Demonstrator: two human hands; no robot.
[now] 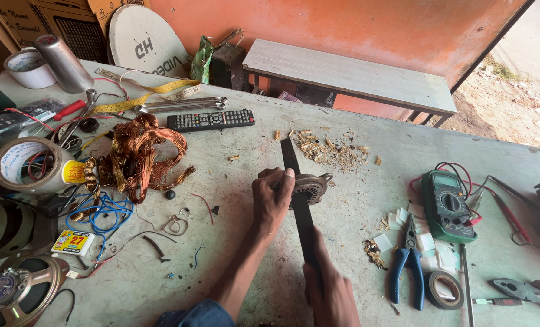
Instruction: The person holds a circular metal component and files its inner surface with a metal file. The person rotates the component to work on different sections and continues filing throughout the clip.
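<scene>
Now: L hand (271,197) clamps round metal stator (309,186), dusty grey; R hand (329,290) grips long dark flat blade (299,206).

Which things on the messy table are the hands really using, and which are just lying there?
In use:
- left hand gripping the round metal motor part
- right hand holding the long dark flat blade laid across that part

Just lying about:
- tangle of copper wire
- remote control
- green multimeter
- blue-handled pliers
- yellow tape measure
</scene>
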